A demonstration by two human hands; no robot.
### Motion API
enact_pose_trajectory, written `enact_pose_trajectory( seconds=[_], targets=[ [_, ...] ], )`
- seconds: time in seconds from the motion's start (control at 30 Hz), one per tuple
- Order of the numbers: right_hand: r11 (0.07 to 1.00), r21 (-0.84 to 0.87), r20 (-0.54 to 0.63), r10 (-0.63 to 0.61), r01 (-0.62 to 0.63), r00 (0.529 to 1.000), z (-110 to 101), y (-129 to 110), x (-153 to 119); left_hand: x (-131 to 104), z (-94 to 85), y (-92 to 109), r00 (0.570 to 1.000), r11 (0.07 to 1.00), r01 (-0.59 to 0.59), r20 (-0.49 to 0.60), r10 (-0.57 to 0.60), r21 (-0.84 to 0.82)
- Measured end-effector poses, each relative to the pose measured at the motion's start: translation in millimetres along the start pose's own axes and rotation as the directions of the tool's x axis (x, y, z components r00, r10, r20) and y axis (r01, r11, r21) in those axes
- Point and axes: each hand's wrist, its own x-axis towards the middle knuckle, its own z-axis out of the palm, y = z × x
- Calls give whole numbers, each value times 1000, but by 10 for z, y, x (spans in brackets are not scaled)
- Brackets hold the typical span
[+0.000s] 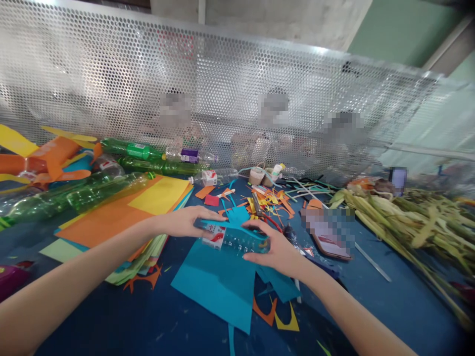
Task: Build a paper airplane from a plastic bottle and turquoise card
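A clear plastic bottle [237,241] lies on its side between my hands, with a red and white label [217,236] round its left part. Along its upper side runs a blue paper strip [232,225]. My left hand [195,220] grips the label end, its fingers over the top. At the other end, my right hand [272,247] is wrapped round the bottle, thumb in front and fingers on the strip. Beneath the bottle is a blue paper sheet [218,282]. Just behind it sits a smaller blue paper piece [237,214].
Stacked coloured paper [107,222] and green bottles [48,202] lie left. Scissors [261,207] rest among paper scraps [276,200] behind my right hand. A phone [326,235] and dry corn husks [401,217] lie right. A perforated metal panel [222,74] stands behind.
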Motion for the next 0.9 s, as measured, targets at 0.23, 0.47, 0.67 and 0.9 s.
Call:
enact_pose_trajectory(
  seconds=[0.23, 0.47, 0.67, 0.9],
  targets=[
    [997, -72, 167, 14, -2, 986, -201, -16, -40, -35, 63, -14, 1000, 1000, -26, 6, 26, -8],
    [989, -140, 197, 70, -42, 978, -256, 1, -55, -39, 93, 8, 999, 998, -51, -13, 52, 46],
    [981, -167, 148, 120, -95, 982, -276, -147, -80, -3, 91, -47, 999, 992, -41, -29, 38, -117],
    [949, -286, 65, 155, -130, 986, -253, -22, -86, -9, 102, -44, 995, 924, 70, -34, -89, -376]
  ],
)
